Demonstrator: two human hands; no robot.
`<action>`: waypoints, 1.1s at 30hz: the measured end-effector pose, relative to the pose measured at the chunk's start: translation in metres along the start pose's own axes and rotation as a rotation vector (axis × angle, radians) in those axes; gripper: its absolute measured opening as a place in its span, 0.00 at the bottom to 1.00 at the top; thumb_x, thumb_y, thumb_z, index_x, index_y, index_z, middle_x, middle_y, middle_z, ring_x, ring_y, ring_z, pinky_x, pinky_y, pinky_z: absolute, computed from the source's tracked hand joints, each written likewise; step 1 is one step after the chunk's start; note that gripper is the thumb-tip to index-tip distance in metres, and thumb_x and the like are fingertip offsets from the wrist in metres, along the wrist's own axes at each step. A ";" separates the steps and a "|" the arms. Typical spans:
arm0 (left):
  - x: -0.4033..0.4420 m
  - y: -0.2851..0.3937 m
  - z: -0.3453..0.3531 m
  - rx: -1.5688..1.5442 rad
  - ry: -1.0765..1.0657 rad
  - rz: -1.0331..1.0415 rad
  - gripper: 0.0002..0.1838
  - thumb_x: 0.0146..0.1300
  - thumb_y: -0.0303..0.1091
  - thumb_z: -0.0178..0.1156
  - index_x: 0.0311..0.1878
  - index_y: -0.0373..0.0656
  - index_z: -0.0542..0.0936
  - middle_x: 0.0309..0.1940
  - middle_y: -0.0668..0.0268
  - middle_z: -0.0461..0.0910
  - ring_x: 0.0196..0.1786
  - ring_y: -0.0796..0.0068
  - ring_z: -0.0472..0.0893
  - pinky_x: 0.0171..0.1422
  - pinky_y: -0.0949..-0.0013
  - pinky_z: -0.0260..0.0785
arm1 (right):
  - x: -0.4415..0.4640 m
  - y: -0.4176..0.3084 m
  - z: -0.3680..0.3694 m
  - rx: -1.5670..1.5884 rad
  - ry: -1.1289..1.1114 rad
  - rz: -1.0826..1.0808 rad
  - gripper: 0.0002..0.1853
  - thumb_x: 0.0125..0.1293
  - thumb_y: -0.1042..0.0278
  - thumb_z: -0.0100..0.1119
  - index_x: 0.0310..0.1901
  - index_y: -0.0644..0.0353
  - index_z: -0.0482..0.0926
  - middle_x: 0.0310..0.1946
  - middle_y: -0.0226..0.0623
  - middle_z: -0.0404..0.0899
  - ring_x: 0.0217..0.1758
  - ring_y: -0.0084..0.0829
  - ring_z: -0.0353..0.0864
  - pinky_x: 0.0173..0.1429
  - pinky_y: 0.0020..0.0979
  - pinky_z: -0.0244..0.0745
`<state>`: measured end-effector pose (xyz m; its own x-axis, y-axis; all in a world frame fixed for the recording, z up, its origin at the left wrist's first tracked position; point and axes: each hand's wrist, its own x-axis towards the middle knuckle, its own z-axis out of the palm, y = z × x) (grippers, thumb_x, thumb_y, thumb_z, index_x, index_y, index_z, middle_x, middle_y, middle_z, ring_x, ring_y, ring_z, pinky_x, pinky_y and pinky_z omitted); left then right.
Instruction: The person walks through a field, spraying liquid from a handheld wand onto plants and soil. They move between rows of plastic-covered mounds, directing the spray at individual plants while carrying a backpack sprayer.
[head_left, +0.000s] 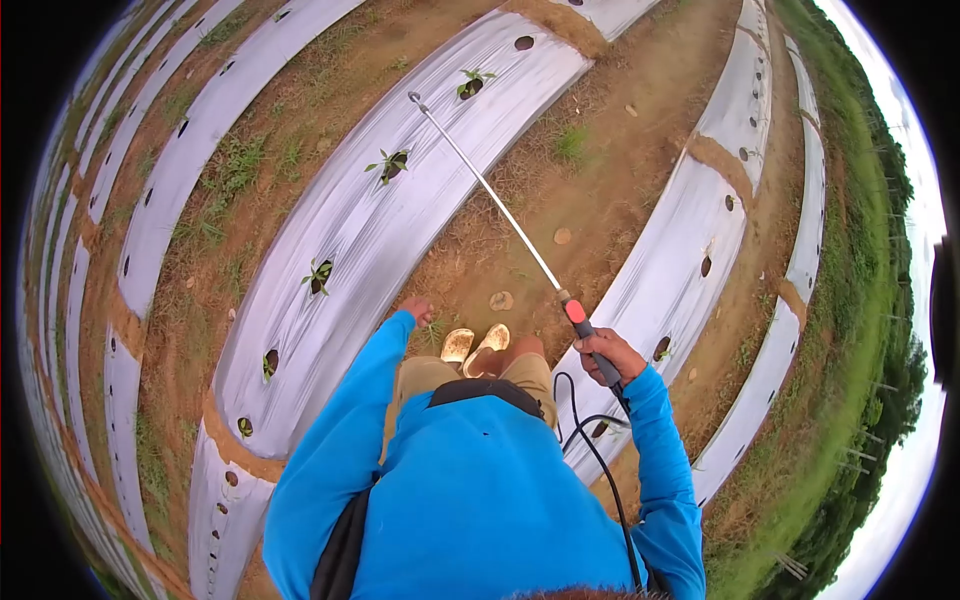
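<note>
My right hand [612, 357] is closed around the dark grip of a sprayer wand [500, 200]. The wand has a red part [575, 311] ahead of the grip and a long metal tube. Its bent nozzle tip [414, 97] hangs over the plastic-covered bed, between two seedlings. A black hose [610, 470] loops from the grip back along my right arm. My left hand [418, 310] hangs low beside the bed's edge, its fingers curled with nothing visible in them. Nearby, young seedlings [390, 166] stand in holes of the silvery plastic mulch [345, 215].
Beneath me, my light shoes [475, 347] stand on a dirt path [590, 190] between two mulched beds. Another mulched bed [650, 260] runs along my right. Further rows [190, 150] curve away on the left. Grass and trees [900, 390] line the far right.
</note>
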<state>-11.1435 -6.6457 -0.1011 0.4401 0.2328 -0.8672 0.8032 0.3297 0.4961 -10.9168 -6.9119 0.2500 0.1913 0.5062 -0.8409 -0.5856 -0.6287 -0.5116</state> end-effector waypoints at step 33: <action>0.208 0.519 0.116 0.360 -0.143 -0.103 0.12 0.58 0.44 0.45 0.35 0.48 0.73 0.27 0.70 0.74 0.25 0.75 0.72 0.29 0.68 0.65 | 0.085 -0.176 -0.511 1.114 0.453 -0.447 0.18 0.46 0.50 0.60 0.21 0.51 0.63 0.12 0.22 0.60 0.09 0.14 0.57 0.11 0.16 0.52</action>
<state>-10.5884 -6.5326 -0.0290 0.3811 0.0767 -0.9213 0.9241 -0.0030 0.3820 -10.3951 -7.0598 0.1781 0.6618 0.1609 -0.7322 -0.6992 0.4848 -0.5255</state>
